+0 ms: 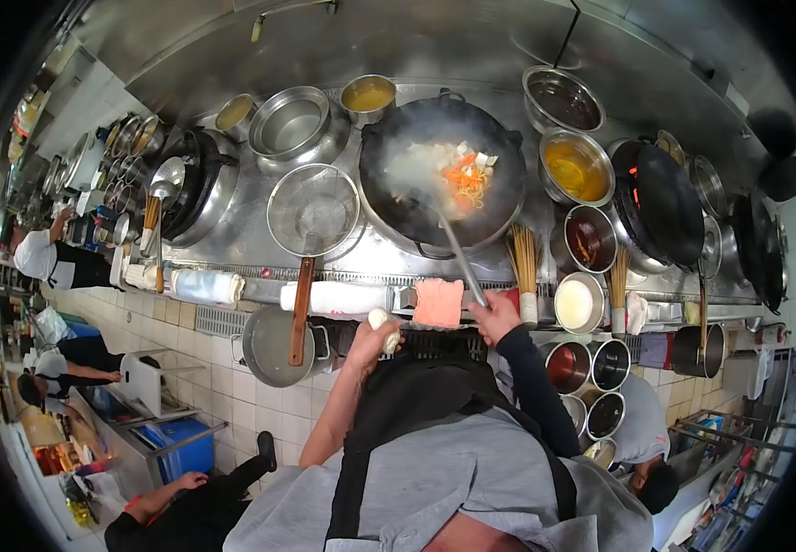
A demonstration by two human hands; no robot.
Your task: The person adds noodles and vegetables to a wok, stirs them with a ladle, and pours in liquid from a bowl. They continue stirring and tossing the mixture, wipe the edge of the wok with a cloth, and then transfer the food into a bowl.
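A large dark wok (389, 198) stands on the steel range, with steam over white pieces and orange strips of food (467, 179). My right hand (496, 319) is closed on the handle of a long metal utensil (458, 248), whose far end reaches into the food and is hidden by steam. Near the range's front edge, my left hand (377, 344) is wrapped round a bunched whitish cloth (382, 329). Between my hands a pink cloth (439, 304) hangs on the front rail, with a rolled white towel (338, 296) to its left.
Left of the wok lies a wire strainer (313, 210) with a wooden handle, near a steel pot (289, 124). Bowls of yellow liquid (577, 172) and red sauce (590, 239), and a bamboo brush (524, 262), stand right. Other people (196, 506) are at left and lower right.
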